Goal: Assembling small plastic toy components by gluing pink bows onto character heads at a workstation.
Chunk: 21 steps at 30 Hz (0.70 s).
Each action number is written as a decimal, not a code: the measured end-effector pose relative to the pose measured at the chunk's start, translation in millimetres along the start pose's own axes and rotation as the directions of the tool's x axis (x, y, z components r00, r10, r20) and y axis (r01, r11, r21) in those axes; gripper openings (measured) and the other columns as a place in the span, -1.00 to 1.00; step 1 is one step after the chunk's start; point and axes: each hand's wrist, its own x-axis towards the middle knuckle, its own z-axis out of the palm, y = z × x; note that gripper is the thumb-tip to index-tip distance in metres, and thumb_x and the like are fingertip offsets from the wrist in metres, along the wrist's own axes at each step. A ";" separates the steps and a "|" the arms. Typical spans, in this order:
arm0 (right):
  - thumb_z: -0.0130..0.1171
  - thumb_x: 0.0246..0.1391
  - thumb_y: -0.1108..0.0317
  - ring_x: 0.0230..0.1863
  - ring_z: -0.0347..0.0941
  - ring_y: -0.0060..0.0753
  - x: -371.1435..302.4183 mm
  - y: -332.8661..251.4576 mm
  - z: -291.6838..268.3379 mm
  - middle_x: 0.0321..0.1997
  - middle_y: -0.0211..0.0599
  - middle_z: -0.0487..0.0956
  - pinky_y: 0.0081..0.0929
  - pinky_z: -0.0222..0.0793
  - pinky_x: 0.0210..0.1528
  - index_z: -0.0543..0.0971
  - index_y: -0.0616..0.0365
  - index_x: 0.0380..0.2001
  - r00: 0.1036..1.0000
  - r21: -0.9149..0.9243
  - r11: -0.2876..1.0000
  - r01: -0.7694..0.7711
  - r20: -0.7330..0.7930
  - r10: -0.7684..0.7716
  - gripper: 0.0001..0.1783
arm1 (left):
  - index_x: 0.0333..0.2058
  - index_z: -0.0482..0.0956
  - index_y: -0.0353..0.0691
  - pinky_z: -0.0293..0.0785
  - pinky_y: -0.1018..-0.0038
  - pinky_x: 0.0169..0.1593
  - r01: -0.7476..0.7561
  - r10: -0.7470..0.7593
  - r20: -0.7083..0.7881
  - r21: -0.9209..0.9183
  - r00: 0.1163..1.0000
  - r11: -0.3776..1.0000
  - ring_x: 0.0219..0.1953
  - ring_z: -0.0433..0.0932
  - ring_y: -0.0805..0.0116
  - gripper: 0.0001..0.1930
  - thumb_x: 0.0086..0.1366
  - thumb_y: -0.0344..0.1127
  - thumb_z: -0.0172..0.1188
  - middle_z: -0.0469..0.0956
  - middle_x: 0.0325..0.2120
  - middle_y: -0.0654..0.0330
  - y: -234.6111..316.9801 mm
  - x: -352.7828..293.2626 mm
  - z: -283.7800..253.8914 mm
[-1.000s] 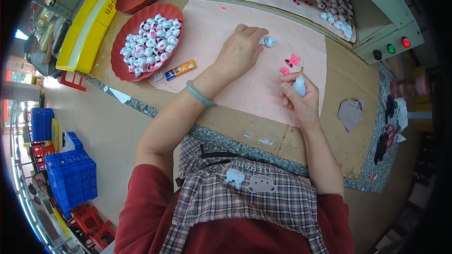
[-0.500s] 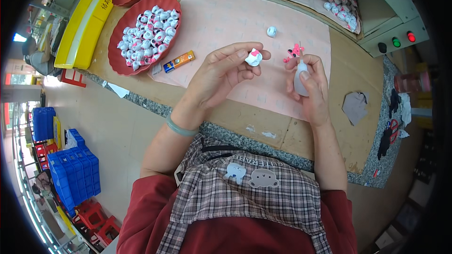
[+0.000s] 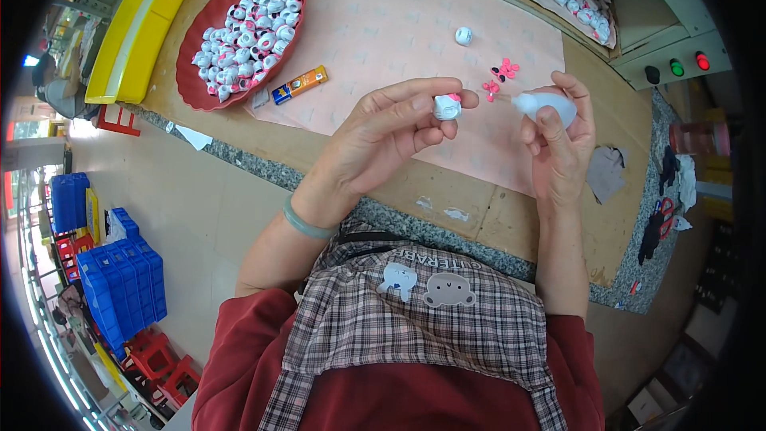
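Note:
Between the thumb and fingers of my left hand [image 3: 391,124] is a small white toy head [image 3: 448,107] with a pink bow-like spot at its top. My right hand [image 3: 562,132] grips a translucent white squeeze bottle [image 3: 549,107] with a thin nozzle. The bottle lies tilted sideways, nozzle toward the toy head but apart from it. Behind the nozzle, small pink pieces [image 3: 506,69] and a few dark ones lie in a loose cluster on the pink sheet [image 3: 375,40]. One more white toy head [image 3: 463,36] rests farther back on the sheet.
At the left, a red scalloped bowl [image 3: 185,72] holds many white toy heads. Beside it lies an orange and blue box [image 3: 300,85]. A yellow tray [image 3: 132,40] lines the left edge. Grey cloth [image 3: 606,174] and red-handled scissors [image 3: 667,207] lie right. A shelf unit [image 3: 666,0] stands at the back.
My right hand has moved right and tipped the bottle from upright to sideways, its nozzle now toward the left. The toy head has turned in my left fingers and shifted slightly right.

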 end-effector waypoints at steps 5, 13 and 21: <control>0.19 0.03 0.45 -0.55 0.39 -0.65 -5.3 -5.3 0.3 -0.31 -0.20 0.52 -0.79 0.20 -0.60 0.37 0.28 -0.04 0.996 -0.076 0.994 0.084 -0.016 -0.085 -0.59 | 0.03 0.39 -0.33 0.50 0.61 -0.16 0.003 -0.001 -0.026 0.052 1.000 0.999 -0.29 0.52 0.41 -0.66 0.28 -0.43 0.03 0.46 -0.08 -0.11 -2.5 -1.4 -0.6; 0.13 0.09 0.40 -0.50 0.42 -0.62 -19.4 -10.4 8.6 -0.27 -0.13 0.54 -0.78 0.29 -0.53 0.32 0.32 0.04 0.950 -0.280 0.908 0.312 0.069 -0.306 -0.55 | -0.04 0.45 -0.32 0.50 0.57 -0.11 -0.026 0.037 -0.087 0.125 0.996 0.992 -0.25 0.54 0.40 -0.71 0.24 -0.44 0.09 0.50 -0.13 -0.06 -8.2 -2.5 2.8; 0.10 0.13 0.33 -0.55 0.39 -0.61 -23.1 -7.7 10.8 -0.26 -0.06 0.55 -0.77 0.30 -0.51 0.32 0.32 0.04 0.899 -0.413 0.801 0.434 0.149 -0.411 -0.55 | -0.06 0.46 -0.32 0.50 0.55 -0.09 -0.002 0.021 -0.117 0.158 0.993 0.987 -0.23 0.55 0.40 -0.72 0.24 -0.43 0.09 0.52 -0.16 -0.06 -9.5 -4.2 2.8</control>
